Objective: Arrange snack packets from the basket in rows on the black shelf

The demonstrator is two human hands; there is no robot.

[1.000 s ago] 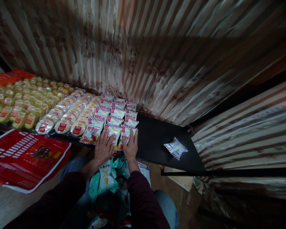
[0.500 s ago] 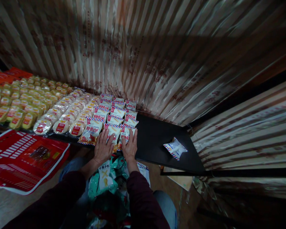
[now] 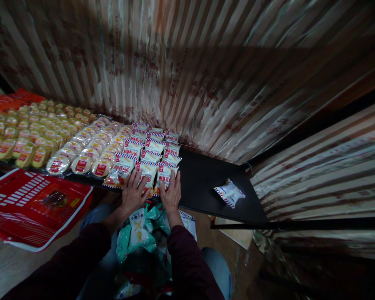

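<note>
Both hands rest on the front row of small white snack packets with red print and striped edges, set in short rows on a black shelf (image 3: 200,179). My left hand (image 3: 133,193) lies with fingers stretched over the lower part of the middle front packet (image 3: 148,171). On the right front packet (image 3: 166,170) lie the outstretched fingers of my right hand (image 3: 171,193). Left of them, another front packet (image 3: 121,168) leans against those behind. A single packet (image 3: 230,193) lies apart, farther right on the shelf.
Wrapped round white cakes (image 3: 80,164) and yellow wrapped cakes (image 3: 25,154) fill the shelf's left side. Below stands a red basket (image 3: 28,216). Green snack bags (image 3: 139,237) sit between the knees. A striped sheet (image 3: 187,75) hangs behind.
Both hands stay on the front packets with barely any movement. The view has shifted very slightly, and the cakes and basket sit a little farther right.
</note>
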